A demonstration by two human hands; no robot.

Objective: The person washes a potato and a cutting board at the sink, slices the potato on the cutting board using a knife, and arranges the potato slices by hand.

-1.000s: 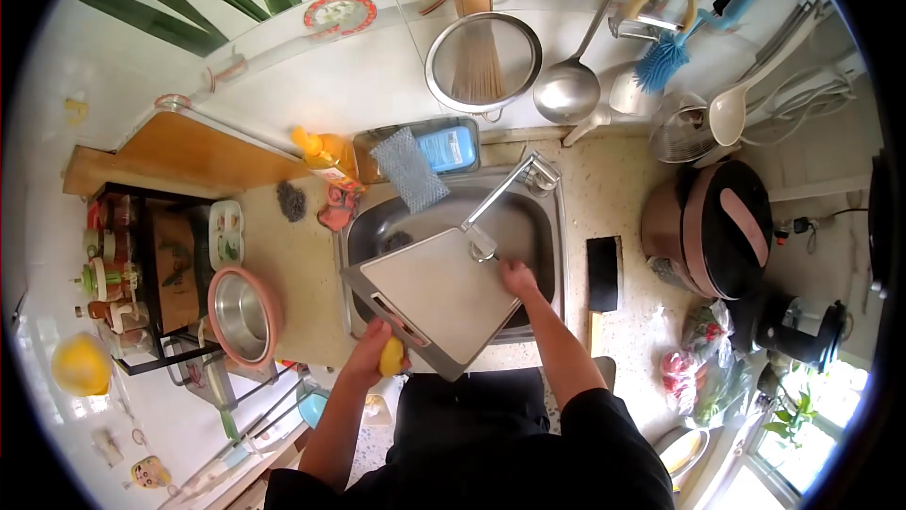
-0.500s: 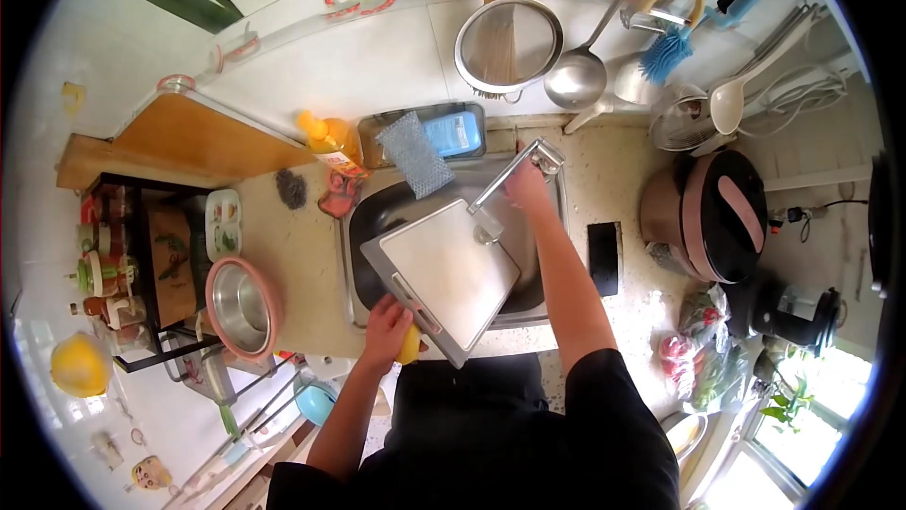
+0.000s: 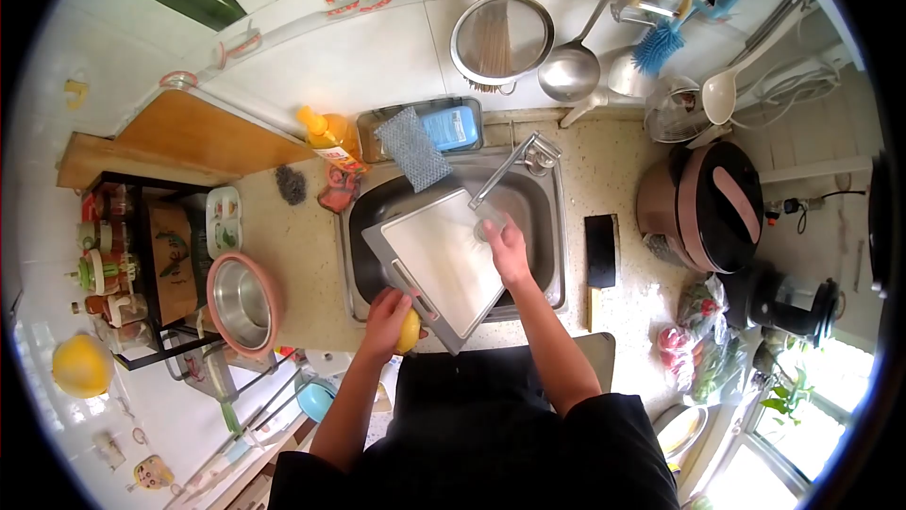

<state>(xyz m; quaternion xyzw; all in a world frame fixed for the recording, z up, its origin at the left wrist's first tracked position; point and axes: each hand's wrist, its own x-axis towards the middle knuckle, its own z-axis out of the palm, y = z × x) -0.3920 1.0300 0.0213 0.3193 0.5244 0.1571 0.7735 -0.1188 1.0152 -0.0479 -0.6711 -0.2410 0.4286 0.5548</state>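
A cutting board (image 3: 444, 260) with a grey rim and a pale face lies tilted over the metal sink (image 3: 555, 265). My left hand (image 3: 385, 319) is closed on a yellow sponge (image 3: 409, 332) at the board's lower left edge, beside its handle slot. My right hand (image 3: 506, 246) is at the spout end of the faucet (image 3: 514, 166), over the board's upper right edge; its fingers are bent against the clear spout tip. Water seems to run onto the board under the spout.
Behind the sink are an orange soap bottle (image 3: 332, 137) and a tray with a blue pack (image 3: 450, 128) and a grey cloth (image 3: 413, 151). A pink-rimmed bowl (image 3: 243, 305) is on the left, a rice cooker (image 3: 703, 208) on the right. Utensils, including a ladle (image 3: 569, 71), hang above.
My right hand went from the board's right edge up to the faucet base, then down to the spout tip. My left hand stays at the board's lower left with the sponge.
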